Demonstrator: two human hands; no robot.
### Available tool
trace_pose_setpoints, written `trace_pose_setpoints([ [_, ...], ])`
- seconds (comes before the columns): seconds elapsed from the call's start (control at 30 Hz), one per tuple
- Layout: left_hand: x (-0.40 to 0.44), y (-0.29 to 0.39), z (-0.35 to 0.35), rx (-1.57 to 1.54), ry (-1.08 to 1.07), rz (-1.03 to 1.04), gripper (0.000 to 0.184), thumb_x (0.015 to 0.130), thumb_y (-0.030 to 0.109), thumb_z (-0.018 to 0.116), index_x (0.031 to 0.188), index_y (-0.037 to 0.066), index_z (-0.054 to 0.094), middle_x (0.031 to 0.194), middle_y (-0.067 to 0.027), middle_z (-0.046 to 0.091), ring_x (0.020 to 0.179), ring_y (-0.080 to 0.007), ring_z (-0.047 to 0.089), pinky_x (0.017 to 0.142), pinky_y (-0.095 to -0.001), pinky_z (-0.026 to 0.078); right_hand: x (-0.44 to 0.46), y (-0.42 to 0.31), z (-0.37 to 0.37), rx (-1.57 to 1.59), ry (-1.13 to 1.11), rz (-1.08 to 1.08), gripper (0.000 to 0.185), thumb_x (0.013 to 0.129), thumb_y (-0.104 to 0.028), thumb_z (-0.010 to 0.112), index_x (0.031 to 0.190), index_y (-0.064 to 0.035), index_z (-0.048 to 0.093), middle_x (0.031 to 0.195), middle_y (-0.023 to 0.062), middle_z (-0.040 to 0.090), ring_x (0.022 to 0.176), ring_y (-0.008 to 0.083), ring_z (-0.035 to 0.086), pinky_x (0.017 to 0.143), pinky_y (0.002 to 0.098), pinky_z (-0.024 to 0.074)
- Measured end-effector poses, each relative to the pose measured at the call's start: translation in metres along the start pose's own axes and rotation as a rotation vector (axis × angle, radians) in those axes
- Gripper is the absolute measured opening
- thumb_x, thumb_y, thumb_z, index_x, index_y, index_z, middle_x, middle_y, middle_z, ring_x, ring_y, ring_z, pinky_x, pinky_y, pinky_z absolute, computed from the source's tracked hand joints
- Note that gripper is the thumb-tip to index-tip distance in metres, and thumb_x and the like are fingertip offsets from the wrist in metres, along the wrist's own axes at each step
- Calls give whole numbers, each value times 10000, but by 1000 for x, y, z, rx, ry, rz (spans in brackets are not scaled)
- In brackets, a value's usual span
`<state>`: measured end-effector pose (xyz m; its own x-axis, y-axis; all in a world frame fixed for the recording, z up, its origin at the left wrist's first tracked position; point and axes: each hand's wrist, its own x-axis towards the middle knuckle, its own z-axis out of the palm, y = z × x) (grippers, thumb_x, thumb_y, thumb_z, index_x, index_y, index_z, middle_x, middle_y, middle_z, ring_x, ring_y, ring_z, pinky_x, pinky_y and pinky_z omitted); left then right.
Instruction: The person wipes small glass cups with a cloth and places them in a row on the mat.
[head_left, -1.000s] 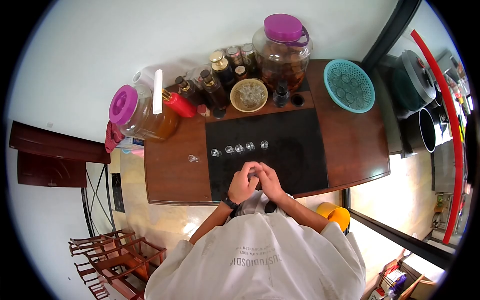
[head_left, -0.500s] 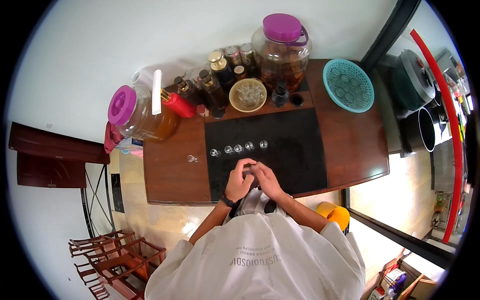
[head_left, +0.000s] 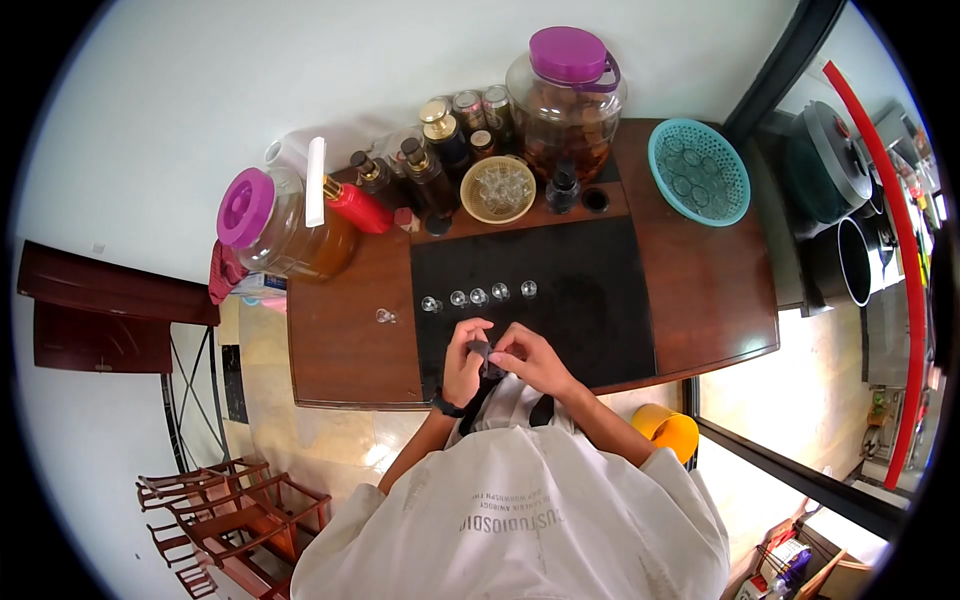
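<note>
Close to my body, over the front of the black mat, my left hand is closed on a small dark grey piece that looks like cloth. My right hand pinches the same piece from the other side; its fingertips cover part of it. Ahead of my hands, several small clear glass pieces stand in a loose row on the mat. One more clear piece lies on the bare wood to the left.
Behind the mat are a beige basket of clear pieces, dark pump bottles and a red bottle. Large jars with purple lids stand at the back and left. A turquoise basket sits at the right.
My hands have drawn slightly apart, and the dark grey piece now shows between them. The glass pieces have stayed in place.
</note>
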<state>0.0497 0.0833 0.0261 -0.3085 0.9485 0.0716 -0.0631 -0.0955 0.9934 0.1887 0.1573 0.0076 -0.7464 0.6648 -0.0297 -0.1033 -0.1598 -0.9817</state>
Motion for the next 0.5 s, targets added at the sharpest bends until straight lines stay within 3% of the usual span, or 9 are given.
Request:
trace_pose_setpoints([
  [0.07, -1, -1, 0, -16, 8, 1, 303, 819, 21, 455, 1120, 16, 487, 735, 18, 407, 671, -61, 370, 615, -214, 314, -1, -2, -5, -24, -61, 19, 125, 870, -126, 643, 854, -23, 573, 866, 0, 492, 759, 69, 501, 663, 230, 430],
  [0.2, -3, -2, 0, -56, 16, 3, 297, 830, 59, 466, 1123, 22, 487, 785, 2, 431, 722, -74, 396, 667, -216, 338, -3, -9, -3, 88, -10, 41, 167, 841, -165, 690, 849, -30, 592, 801, -20, 511, 688, 45, 465, 619, 203, 401],
  [0.43, -4, -7, -2, -41, 61, 23, 289, 836, 78, 464, 1118, 21, 486, 847, -13, 490, 779, -81, 450, 724, -219, 375, -4, -17, -3, 182, -50, 89, 122, 870, -100, 644, 909, -15, 566, 802, 7, 576, 700, 70, 537, 636, 223, 460],
  [0.5, -2, -7, -3, -114, 88, -31, 267, 850, 141, 450, 1088, 27, 487, 875, -25, 484, 812, -90, 464, 756, -221, 389, -4, -16, -2, 242, -58, 104, 104, 878, -83, 628, 904, -11, 558, 816, 14, 580, 708, 80, 553, 639, 234, 471],
])
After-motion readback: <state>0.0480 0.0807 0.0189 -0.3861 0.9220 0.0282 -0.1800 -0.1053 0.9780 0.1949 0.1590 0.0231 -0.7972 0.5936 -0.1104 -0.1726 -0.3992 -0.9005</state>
